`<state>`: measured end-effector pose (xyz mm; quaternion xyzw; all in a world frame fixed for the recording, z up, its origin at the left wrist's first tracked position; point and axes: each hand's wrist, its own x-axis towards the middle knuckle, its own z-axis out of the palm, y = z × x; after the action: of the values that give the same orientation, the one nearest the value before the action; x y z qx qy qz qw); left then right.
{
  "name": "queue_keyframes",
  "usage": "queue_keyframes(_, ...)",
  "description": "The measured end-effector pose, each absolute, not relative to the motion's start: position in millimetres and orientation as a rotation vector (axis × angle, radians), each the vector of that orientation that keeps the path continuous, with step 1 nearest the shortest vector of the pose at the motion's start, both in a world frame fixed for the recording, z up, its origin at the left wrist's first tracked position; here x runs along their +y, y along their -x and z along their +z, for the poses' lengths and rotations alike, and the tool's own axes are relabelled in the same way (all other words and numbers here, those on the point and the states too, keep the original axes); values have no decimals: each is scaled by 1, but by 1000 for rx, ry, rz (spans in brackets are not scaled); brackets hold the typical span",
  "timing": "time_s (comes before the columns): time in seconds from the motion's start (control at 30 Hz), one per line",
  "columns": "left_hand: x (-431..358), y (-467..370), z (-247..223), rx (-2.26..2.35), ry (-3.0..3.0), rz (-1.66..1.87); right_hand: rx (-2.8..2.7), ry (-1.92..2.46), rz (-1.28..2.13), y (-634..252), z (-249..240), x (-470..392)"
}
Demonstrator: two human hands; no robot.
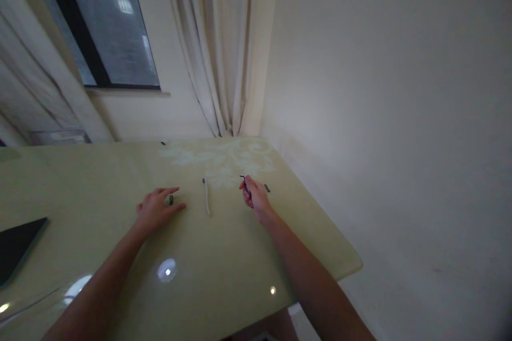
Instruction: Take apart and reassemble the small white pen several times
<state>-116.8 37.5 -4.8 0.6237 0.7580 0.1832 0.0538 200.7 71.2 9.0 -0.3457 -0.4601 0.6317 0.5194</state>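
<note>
On the left part of the table, my left hand point(157, 210) has its thumb and fingers spread around a small dark object point(171, 200), with gaps visible on both sides of it. My right hand point(255, 197) is closed on a thin dark tool point(247, 186) with a bent metallic tip pointing up and left. Between the hands lies a slim white stick point(207, 198) with a dark upper end. Just right of my right hand is another small dark piece point(267, 188).
A pale yellow-green table point(224, 261) meets the wall at the right. A dark flat object point(20, 245) lies at the left edge. One more small dark piece point(163, 143) is near the back edge. Curtains point(220, 37) and a window stand behind.
</note>
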Motion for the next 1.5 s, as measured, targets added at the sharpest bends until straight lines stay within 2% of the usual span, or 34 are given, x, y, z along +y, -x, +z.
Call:
queue_keyframes(0.13,41,155,-21,2239,-1926,555,-1201,844,1542,-193,5,62)
queue_keyframes(0.33,51,161,-21,2055,-1994,811,-1267,884,1490,-193,4,58)
queue_keyframes(0.53,23,80,5,1617,-1934,1261,-1401,942,1462,-187,13,46)
queue_keyframes(0.7,-2,13,18,1292,-1896,1322,-1493,794,1674,-187,17,37)
queue_keyframes(0.87,-6,9,15,1173,-1863,1339,-1480,731,1758,-187,13,37)
queue_keyframes(0.97,-6,13,20,1231,-1715,1306,-1550,778,1553,-185,15,36)
queue_keyframes(1.17,-14,7,31,1292,-1415,1089,-1820,753,853,-186,19,30)
queue_keyframes(1.5,-13,4,16,1175,-1241,1092,-1994,631,616,-191,7,30)
